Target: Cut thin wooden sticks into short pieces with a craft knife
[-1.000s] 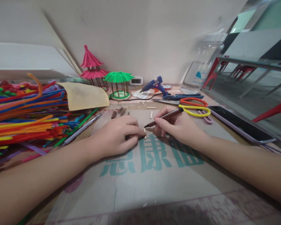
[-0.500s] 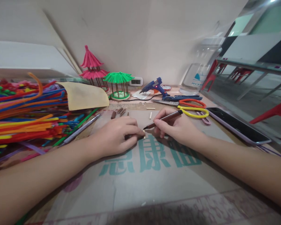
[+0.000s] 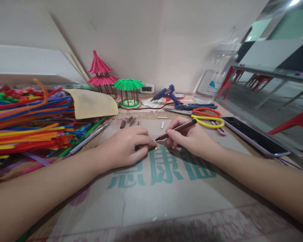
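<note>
My right hand is closed round a brown marker pen with a black end. Its dark tip touches a small pale wooden stick on the printed sheet. My left hand has its fingers curled, and a fingertip pins that stick down, hiding part of it. Beyond the hands lie two more pale sticks, one crosswise and one pointing away. Behind my left hand are a brown marker cap and several brown sticks.
Pipe cleaners are heaped at left, beside a silver pen. Pink and green roofed models stand behind, near a blue glue gun. Scissors, a phone and a large clear bottle are at right.
The marker tip has shifted very slightly along the stick. Both hands keep the same hold, and the view has tilted a little.
</note>
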The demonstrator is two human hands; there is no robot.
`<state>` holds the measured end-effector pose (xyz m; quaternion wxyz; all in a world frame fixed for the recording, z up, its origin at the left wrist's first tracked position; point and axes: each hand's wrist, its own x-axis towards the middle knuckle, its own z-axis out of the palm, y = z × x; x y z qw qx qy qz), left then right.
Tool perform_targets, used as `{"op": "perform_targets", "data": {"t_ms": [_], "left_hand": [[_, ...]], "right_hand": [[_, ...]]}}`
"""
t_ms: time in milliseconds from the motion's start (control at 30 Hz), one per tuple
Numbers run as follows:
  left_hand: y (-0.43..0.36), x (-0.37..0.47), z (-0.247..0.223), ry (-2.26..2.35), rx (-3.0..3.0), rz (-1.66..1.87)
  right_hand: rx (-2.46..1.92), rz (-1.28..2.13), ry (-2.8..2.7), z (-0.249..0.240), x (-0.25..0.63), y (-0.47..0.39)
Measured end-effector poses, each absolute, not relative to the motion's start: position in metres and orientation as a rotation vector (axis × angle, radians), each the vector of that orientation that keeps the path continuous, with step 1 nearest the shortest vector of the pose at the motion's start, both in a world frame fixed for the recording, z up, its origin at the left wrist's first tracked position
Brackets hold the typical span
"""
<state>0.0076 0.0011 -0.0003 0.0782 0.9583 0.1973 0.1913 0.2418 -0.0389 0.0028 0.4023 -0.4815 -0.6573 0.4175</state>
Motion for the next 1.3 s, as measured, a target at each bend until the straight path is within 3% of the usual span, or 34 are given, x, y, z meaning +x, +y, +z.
{"op": "perform_targets", "data": {"t_ms": [400, 733, 1300], "left_hand": [[0.0, 0.008, 0.001, 0.621, 2.864, 0.553], [-0.009, 0.019, -0.006, 0.957, 2.616, 0.591], [-0.01, 0.021, -0.008, 0.956, 2.548, 0.596]], "right_hand": [[-1.201, 1.095, -1.67, 0.004, 0.242, -0.038], [-1.213, 1.105, -1.67, 0.005, 0.241, -0.039], [-1.169, 1.079, -1.697, -0.002, 0.242, -0.037]]}}
